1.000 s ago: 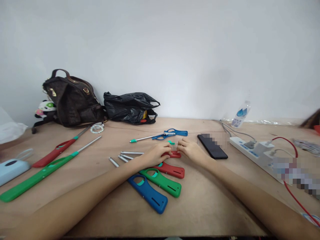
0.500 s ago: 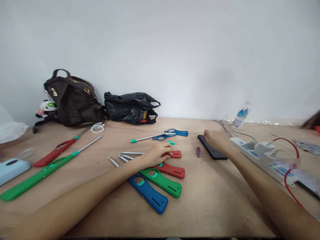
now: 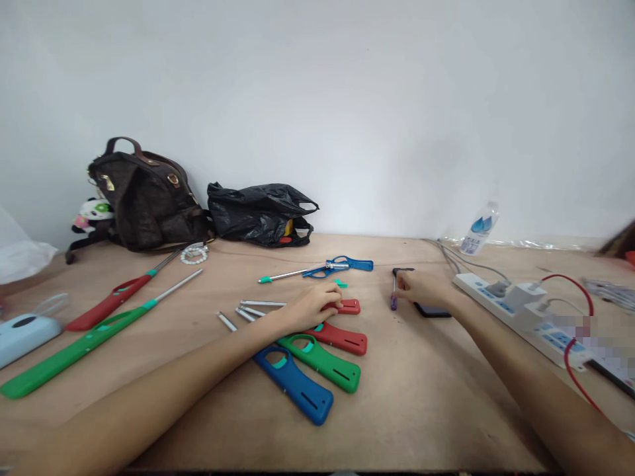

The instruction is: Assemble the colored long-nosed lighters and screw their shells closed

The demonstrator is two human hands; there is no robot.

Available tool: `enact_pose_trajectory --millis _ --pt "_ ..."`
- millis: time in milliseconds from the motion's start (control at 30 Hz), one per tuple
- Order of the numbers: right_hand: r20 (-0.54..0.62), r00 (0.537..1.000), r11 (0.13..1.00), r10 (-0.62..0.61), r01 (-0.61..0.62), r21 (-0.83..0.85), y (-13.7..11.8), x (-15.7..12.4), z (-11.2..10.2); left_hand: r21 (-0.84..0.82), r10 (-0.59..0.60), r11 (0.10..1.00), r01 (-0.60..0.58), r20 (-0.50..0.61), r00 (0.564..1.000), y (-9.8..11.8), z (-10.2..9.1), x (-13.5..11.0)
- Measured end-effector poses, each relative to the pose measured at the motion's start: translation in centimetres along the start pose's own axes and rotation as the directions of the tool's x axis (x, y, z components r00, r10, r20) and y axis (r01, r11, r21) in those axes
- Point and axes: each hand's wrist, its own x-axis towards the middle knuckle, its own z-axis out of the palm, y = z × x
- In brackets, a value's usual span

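My left hand [image 3: 312, 305] lies curled over a small red lighter handle [image 3: 348, 305] in the middle of the wooden table [image 3: 426, 396], pressing it down. My right hand [image 3: 421, 288] rests over a black phone [image 3: 432, 309], its fingertips touching a small screwdriver with a purple handle [image 3: 393, 295]. Whether the fingers grip the screwdriver I cannot make out. Beside my left forearm lie a red [image 3: 342, 338], a green [image 3: 322, 361] and a blue lighter handle [image 3: 295, 383], and several loose metal tubes [image 3: 251, 309].
A long red lighter [image 3: 112, 301] and a long green one [image 3: 79, 347] lie at the left. A blue opened lighter [image 3: 322, 268], a brown bag [image 3: 143, 198], a black plastic bag [image 3: 260, 213], a water bottle [image 3: 479, 228] and a white power strip [image 3: 520, 307] with cables stand around.
My right hand left the red handle, swung right over the phone, then came back a little to the purple screwdriver. My left hand stayed on the red handle.
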Motion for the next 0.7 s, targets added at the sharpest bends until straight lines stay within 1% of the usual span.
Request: enact_pose_trajectory --millis 67,133,200,267,333,367,400,433,467,500,533,567,633,667,700 --pt "-0.016 0.999 0.999 -0.051 0.051 -0.002 -0.9 0.1 0.9 0.000 0.000 1.000 0.000 -0.003 1.000 0.0 0.0 0.0" --pt "-0.032 0.997 0.997 -0.074 0.073 -0.005 -1.7 0.2 1.6 0.006 -0.003 1.000 0.003 -0.004 1.000 0.0 0.0 0.0" --pt "-0.051 0.996 0.997 -0.078 0.078 -0.002 -2.3 0.2 2.0 0.019 -0.002 1.000 0.002 -0.006 1.000 0.0 0.0 0.0" --pt "-0.083 0.995 0.998 -0.063 0.064 0.002 -2.4 0.2 1.8 0.033 0.002 0.999 -0.002 -0.004 1.000 0.1 0.0 0.0" --pt "-0.177 0.983 0.996 -0.046 0.059 0.070 -2.1 0.1 1.2 0.047 0.002 0.999 -0.002 0.001 1.000 0.2 -0.1 0.0" --pt "-0.255 0.966 0.986 -0.049 0.087 0.140 -1.8 0.1 0.7 0.055 -0.002 0.998 0.001 0.002 1.000 0.3 -0.1 0.0" --pt "-0.349 0.935 0.962 -0.063 0.150 0.229 -1.6 0.0 0.3 0.064 -0.007 0.998 0.006 0.003 1.000 0.4 -0.2 0.0" --pt "-0.449 0.890 0.915 -0.078 0.243 0.323 -1.5 -0.1 -0.2 0.076 -0.013 0.997 0.012 0.004 1.000 0.5 -0.3 0.0" --pt "-0.538 0.838 0.843 -0.086 0.349 0.410 -1.5 -0.3 -0.7 0.090 -0.019 0.996 0.019 0.008 1.000 0.7 -0.4 0.1" --pt "-0.605 0.792 0.753 -0.076 0.444 0.486 -1.5 -0.4 -1.0 0.104 -0.026 0.994 0.024 0.014 1.000 0.8 -0.5 0.1" --pt "-0.647 0.761 0.651 -0.045 0.513 0.559 -1.7 -0.5 -1.3 0.115 -0.030 0.993 0.027 0.023 0.999 0.9 -0.6 0.1" --pt "-0.666 0.746 0.546 -0.006 0.560 0.623 -2.1 -0.7 -1.5 0.123 -0.032 0.992 0.028 0.033 0.999 1.1 -0.7 0.1" --pt "-0.657 0.753 0.354 0.045 0.603 0.715 -3.0 -0.9 -1.5 0.129 -0.027 0.991 0.020 0.050 0.998 1.2 -0.7 0.2" --pt "-0.645 0.763 0.279 0.042 0.611 0.741 -3.5 -0.9 -1.3 0.129 -0.020 0.992 0.013 0.058 0.998 1.2 -0.8 0.2" --pt "-0.636 0.771 0.222 0.024 0.616 0.756 -4.1 -1.0 -1.0 0.129 -0.014 0.992 0.005 0.065 0.998 1.2 -0.7 0.2"
